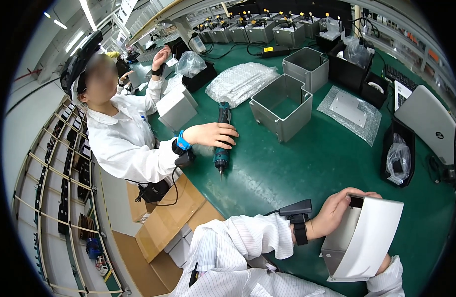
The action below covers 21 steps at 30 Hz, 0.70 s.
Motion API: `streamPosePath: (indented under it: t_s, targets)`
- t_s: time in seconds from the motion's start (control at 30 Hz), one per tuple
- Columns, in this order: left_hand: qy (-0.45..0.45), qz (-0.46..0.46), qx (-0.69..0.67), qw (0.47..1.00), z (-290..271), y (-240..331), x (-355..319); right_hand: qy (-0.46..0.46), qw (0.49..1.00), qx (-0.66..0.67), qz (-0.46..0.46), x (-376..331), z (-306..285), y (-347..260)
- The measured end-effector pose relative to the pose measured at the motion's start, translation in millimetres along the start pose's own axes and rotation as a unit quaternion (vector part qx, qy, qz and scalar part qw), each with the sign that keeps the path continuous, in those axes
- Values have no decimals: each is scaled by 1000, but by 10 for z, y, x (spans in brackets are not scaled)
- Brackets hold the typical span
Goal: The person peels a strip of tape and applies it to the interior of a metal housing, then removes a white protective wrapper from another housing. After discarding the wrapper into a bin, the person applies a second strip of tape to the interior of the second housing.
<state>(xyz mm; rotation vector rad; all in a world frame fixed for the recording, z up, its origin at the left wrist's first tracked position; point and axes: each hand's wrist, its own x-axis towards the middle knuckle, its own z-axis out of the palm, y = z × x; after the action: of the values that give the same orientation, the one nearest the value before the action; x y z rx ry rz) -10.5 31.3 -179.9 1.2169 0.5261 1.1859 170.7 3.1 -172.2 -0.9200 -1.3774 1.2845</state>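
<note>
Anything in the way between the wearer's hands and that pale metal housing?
Nothing visible at the left hand: it grips the metal housing directly, at the upper end. The right hand is mostly hidden behind the housing, so any contact or obstruction there cannot be told.

Here, on the bench (267,183), a power screwdriver (221,157) is laid left of a box (296,123), with a second box (318,77) set behind. Bubble wrap (369,127) is spread to their right, then a laptop (431,119); nearest, a case (374,237) is held.
</note>
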Motion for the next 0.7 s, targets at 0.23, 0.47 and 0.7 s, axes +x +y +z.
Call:
streamPosePath:
  t_s: [0.23,0.47,0.7]
  targets:
    - [28,-40,30,998,47,-104,21,-11,983,-180,-25,-42,-237,288]
    - [24,-11,95,995,3,-88,10,-8,983,-173,-62,-15,-110,203]
    - [7,-61,14,998,-1,-39,7,1,983,-160,-90,-24,-79,165]
